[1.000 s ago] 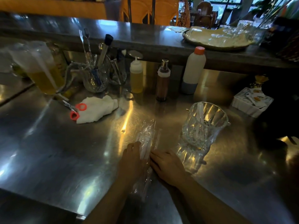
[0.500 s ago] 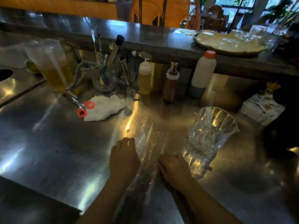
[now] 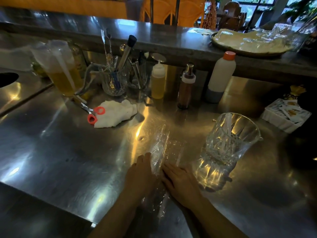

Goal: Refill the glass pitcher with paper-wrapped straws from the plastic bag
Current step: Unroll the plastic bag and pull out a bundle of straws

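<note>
A long clear plastic bag (image 3: pixel 160 146) lies flat on the steel counter (image 3: pixel 68 160), stretching from the near edge away from me. My left hand (image 3: pixel 141 176) presses on its left side and my right hand (image 3: pixel 180 181) on its right side, fingers extended and close together over the bag. The cut-glass pitcher (image 3: pixel 229 141) stands upright just right of the bag with a few white paper-wrapped straws (image 3: pixel 229 125) leaning inside. Straws inside the bag cannot be made out in the dim light.
Red-handled scissors (image 3: pixel 93 114) and a crumpled white cloth (image 3: pixel 116 114) lie to the far left. Behind stand a glass of bar tools (image 3: pixel 114 81), a squeeze bottle (image 3: pixel 157 79), a brown bottle (image 3: pixel 186 88) and a white bottle (image 3: pixel 220 76). A white sachet tray (image 3: pixel 285 114) sits at right.
My two hands have drawn closer together on the bag after being spread apart half a second ago. The bag's far end is gathered narrower. The pitcher has not moved.
</note>
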